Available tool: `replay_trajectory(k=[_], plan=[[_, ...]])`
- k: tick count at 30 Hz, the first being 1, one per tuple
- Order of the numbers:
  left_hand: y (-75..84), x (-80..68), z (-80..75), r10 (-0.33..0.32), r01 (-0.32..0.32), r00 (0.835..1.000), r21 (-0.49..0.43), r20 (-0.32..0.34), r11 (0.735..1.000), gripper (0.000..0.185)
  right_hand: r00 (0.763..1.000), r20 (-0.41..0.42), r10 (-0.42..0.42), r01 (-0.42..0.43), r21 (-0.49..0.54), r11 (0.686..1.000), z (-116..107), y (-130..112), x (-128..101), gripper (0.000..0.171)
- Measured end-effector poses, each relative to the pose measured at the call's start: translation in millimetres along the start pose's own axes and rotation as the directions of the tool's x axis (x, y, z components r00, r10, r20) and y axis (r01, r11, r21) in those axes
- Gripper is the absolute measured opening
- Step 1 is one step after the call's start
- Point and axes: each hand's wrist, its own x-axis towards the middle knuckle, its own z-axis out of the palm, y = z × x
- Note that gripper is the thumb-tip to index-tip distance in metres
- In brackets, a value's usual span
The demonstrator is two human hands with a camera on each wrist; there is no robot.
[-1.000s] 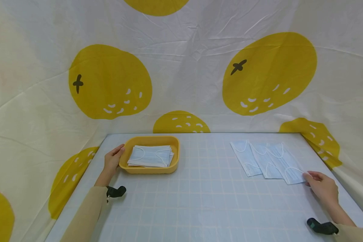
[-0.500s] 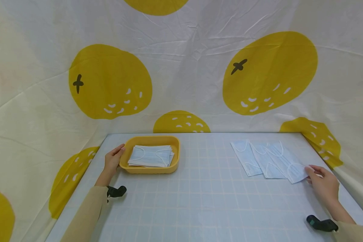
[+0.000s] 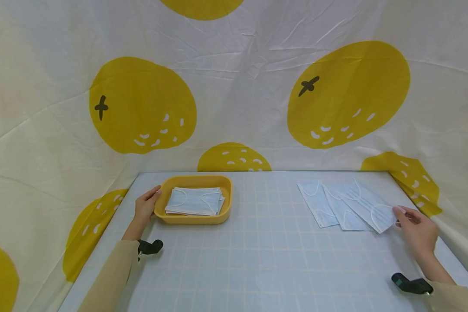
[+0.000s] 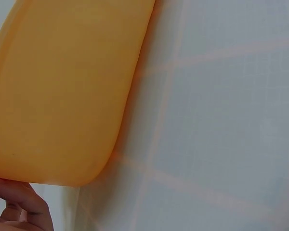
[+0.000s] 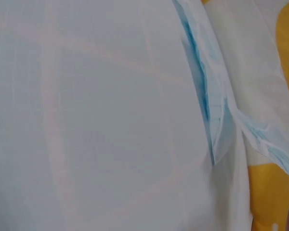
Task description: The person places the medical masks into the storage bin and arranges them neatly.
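At the back left of the table, a yellow tray holds a small stack of pale blue face masks. My left hand grips the tray's left end; curled fingers show at its edge in the left wrist view. Over on the right, my right hand pinches the near right corner of a pleated face mask between thumb and fingers. That corner is lifted, and the mask overlaps a second face mask. A third face mask lies to their left. White ear loops show on all three.
The table has a pale blue checked cover. Behind it hangs a white curtain printed with big yellow fruit shapes, which also runs down both sides. A black wrist camera sits at the left sleeve.
My right hand has moved slightly away from me, raising the pinched mask's near corner and turning the mask further over the middle one. My left hand and the tray stay put.
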Motion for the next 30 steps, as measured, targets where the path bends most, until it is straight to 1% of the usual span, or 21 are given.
replay_trajectory(k=[4, 8, 13, 20, 27, 30], plan=[[1.3, -0.9, 0.0, 0.003, -0.003, 1.0, 0.017, 0.007, 1.0, 0.051, 0.999, -0.032, -0.01, 0.011, 0.018, 1.0, 3, -10, -3, 0.061], [1.7, -1.7, -0.4, 0.005, -0.005, 1.0, 0.022, 0.003, 1.0, 0.051, 0.999, -0.043, -0.017, 0.019, 0.026, 1.0, 5, -19, -6, 0.059], [1.3, -2.5, -0.5, 0.018, -0.019, 1.0, 0.032, 0.004, 0.999, 0.051, 0.999, -0.029, -0.021, 0.021, 0.025, 0.999, 7, -27, -6, 0.06], [-0.1, -1.3, -1.0, 0.028, -0.028, 1.0, 0.017, 0.009, 0.999, 0.051, 0.999, -0.018, -0.033, 0.033, 0.028, 0.999, 9, -35, -9, 0.06], [-0.1, -0.6, -0.8, 0.022, -0.022, 1.0, 0.031, -0.002, 0.999, 0.051, 0.999, -0.027, -0.021, 0.023, 0.098, 0.995, 18, -43, -8, 0.057], [0.4, -1.0, -0.2, 0.018, -0.018, 1.0, 0.032, -0.007, 0.999, 0.051, 0.999, -0.018, -0.036, 0.038, 0.098, 0.994, 23, -48, -10, 0.056]])
